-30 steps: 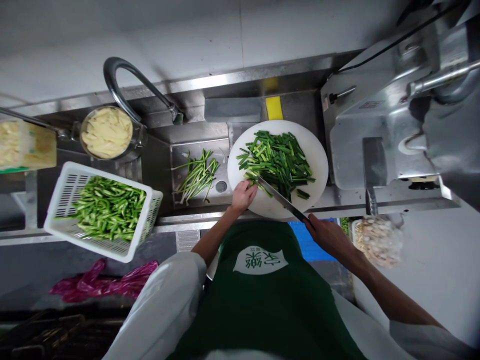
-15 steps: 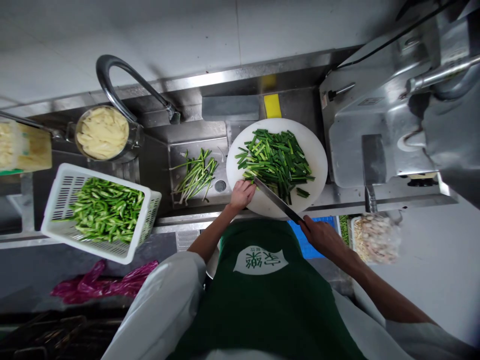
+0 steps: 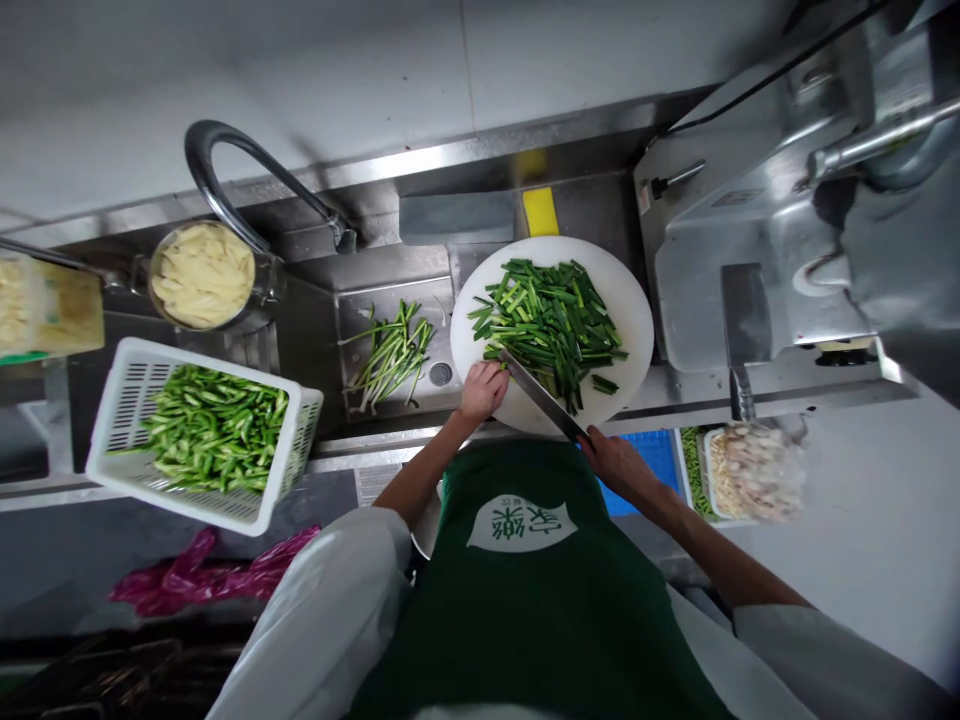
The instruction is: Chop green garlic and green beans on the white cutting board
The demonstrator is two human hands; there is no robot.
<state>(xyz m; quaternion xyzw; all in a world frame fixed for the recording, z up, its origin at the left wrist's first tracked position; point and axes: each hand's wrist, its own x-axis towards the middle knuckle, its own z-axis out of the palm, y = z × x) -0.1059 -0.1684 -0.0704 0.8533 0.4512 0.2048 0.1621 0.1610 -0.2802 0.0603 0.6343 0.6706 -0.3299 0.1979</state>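
On a round white cutting board [image 3: 472,300] lies a heap of cut green stalks [image 3: 555,320], scallion-like in look. My left hand [image 3: 484,392] is closed at the board's near left edge, its fingers curled over the ends of some stalks that are mostly hidden under them. My right hand [image 3: 613,462] is closed round the handle of a knife [image 3: 541,397]. The blade slants up and left across the near part of the board, its tip beside my left fingertips. Longer whole stalks [image 3: 394,352] with pale ends lie in the sink to the left.
A white basket [image 3: 274,480] of sliced green peppers stands at left, below a pot [image 3: 202,275] of pale slices. A faucet [image 3: 255,160] arches over the sink [image 3: 352,300]. A cleaver [image 3: 746,315] lies at right. Behind the board are a grey block [image 3: 457,218] and a yellow sponge [image 3: 541,212].
My right hand and the knife have shifted slightly left, the tip coming a little closer to my left fingers. My left hand stays in about the same place.
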